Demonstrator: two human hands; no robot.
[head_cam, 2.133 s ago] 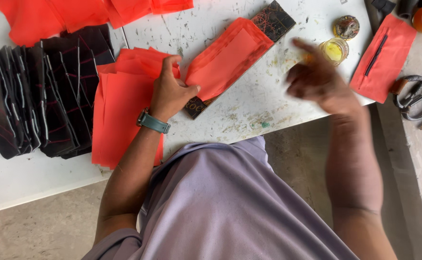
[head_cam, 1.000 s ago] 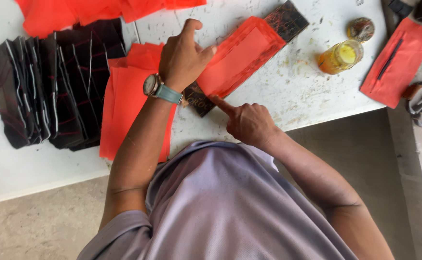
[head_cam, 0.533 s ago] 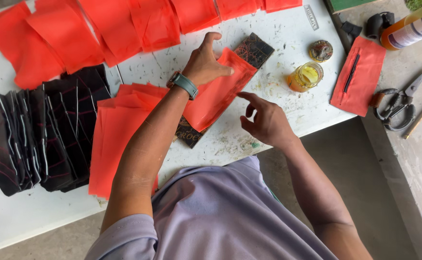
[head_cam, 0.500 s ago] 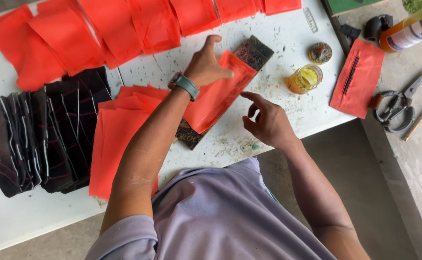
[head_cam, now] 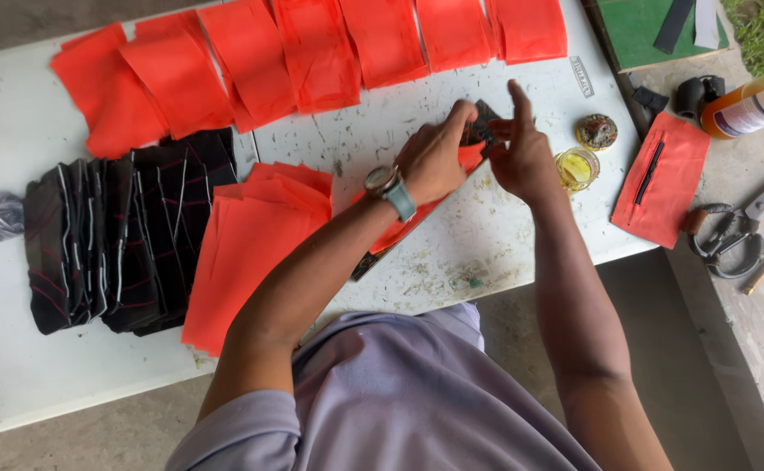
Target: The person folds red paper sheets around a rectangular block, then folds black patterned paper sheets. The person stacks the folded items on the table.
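Both hands meet at the far end of an orange cloth piece (head_cam: 408,222) on the white table (head_cam: 486,244): left hand (head_cam: 434,161) pinches its edge, right hand (head_cam: 521,153) presses beside, forefinger raised; a small yellow jar (head_cam: 576,168) stands right, an orange bottle (head_cam: 748,105) further right

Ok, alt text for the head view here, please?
Both hands, left hand and right hand, press an orange fabric piece onto a dark strip on a white table, beside a glue jar and stacked orange pieces.
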